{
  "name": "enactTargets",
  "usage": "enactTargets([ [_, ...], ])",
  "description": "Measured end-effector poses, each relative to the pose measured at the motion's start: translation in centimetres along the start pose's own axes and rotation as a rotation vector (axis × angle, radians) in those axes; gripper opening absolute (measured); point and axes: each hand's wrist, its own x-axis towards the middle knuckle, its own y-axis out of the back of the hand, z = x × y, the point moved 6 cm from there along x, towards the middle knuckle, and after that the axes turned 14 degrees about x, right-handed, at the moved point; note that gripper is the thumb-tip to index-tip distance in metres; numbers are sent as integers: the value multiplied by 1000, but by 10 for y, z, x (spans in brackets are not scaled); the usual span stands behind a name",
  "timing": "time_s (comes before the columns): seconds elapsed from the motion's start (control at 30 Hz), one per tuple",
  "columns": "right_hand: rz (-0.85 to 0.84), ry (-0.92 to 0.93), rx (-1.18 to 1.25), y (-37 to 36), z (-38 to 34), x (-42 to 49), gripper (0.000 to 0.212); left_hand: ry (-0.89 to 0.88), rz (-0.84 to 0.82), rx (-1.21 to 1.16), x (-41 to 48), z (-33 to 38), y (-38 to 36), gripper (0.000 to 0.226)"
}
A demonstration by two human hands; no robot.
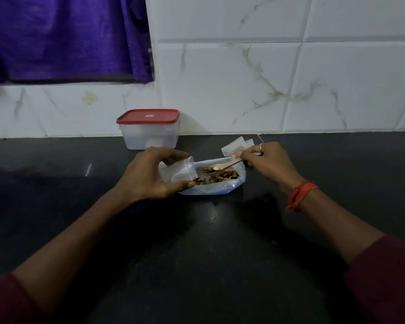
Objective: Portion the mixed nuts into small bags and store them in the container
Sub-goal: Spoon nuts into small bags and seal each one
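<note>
Grip, left hand (pixel 147 174): thumb and fingers curled round a small clear bag (pixel 181 171), pinching it at its edges, mouth turned toward the spoon; whether the mouth is open cannot be told. Grip, right hand (pixel 269 160): fingers pinching the far end of a wooden spoon (pixel 222 166), its bowl carrying a few nuts just above the heap. Mixed nuts (pixel 220 177): lying in a big open plastic bag (pixel 220 189) on the dark table (pixel 197 242), between the two hands. Container (pixel 150 136): translucent, red lid (pixel 147 116) on, standing at the wall behind the left hand, apart from the work. Spare small bags (pixel 234 147): behind the big bag, just beside the right hand. Step in hand, as judged: carrying a spoonful to the small bag. Handling note: keep the spoon level, spread the small bag's mouth wide and hold it over the big bag so strays fall back, tip slowly; overfilling would likely hinder sealing. Lid must come off before storing.
</note>
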Motion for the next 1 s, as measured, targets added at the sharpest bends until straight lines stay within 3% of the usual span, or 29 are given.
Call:
enactTargets([
  [0.3, -83, 61, 223, -9, -20, -8, 27, -66, -2, 52, -1, 17, 1, 76],
  [0.47, -152, 148, 195, -24, -36, -21, 13, -55, 12, -8, -1, 23, -2, 68],
  [0.57, -189, 405, 158, -28, -53, -33, 13, -37, 40, -57, -1, 22, 0, 67],
  [0.7, -26, 1026, -241, -23, -77, -52, 17, 0, 70, -137, 0, 16, 5, 63],
  [0.77, 7, 1133, -303, -20, -77, -53, 17, 18, 73, -168, 0, 14, 5, 61],
  [0.87, -5, 1055, -265, -17, -73, -47, 20, 49, 56, -215, 2, 7, 4, 61],
  [1.0, -19, 799, -142, -17, -63, -38, 21, 111, 3, -253, 5, -5, 1, 59],
])
